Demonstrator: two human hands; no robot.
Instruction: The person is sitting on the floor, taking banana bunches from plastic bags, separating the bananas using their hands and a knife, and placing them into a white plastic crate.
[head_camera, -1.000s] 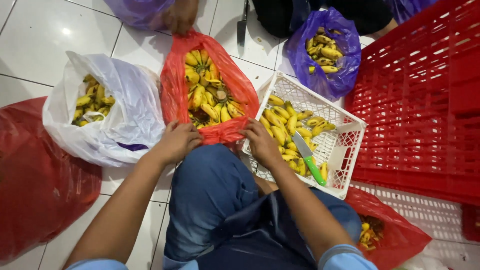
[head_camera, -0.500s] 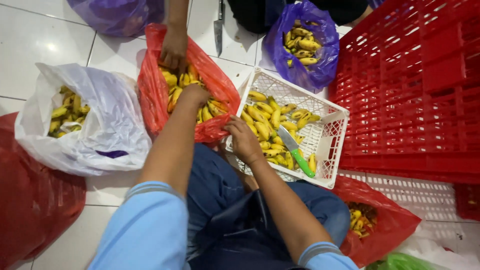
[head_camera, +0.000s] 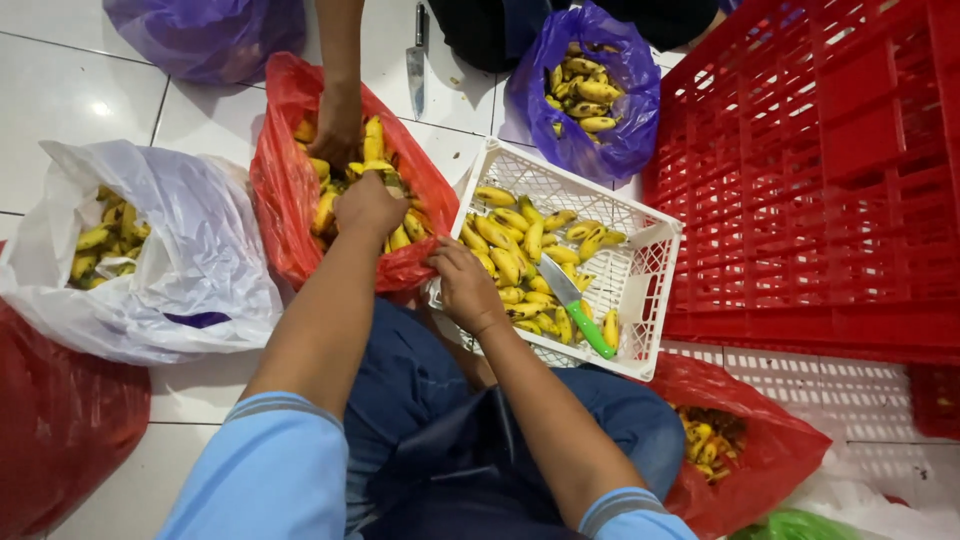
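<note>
Looking straight down at a tiled floor packed with bags of small yellow bananas. Left hand deep inside the red plastic bag, curled knuckles-up over the bananas there, seemingly gripping some, though can't tell exactly what sits under the palm. Right hand parked at the near-left corner of the white plastic basket, fingers loosely bent and touching the rim where bag and basket meet; can't tell if anything is actually pinched there.

Inside the basket: a loose layer of single bananas plus a knife with a green handle lying diagonally on top, blade pointing up-left.

Another person's hand reaching down from the top into the far end of the same red bag, fingers buried among the fruit.

Around all that: white plastic bag on the left with more bananas, purple bag at the top also holding bananas, second purple bag top left, second knife flat on the tiles between them. Big red crate filling the right side, just beside the basket. Another red bag with bananas lower right, and a bulging red bag at the lower left edge. Blue trousers and light blue sleeves in the foreground.
</note>
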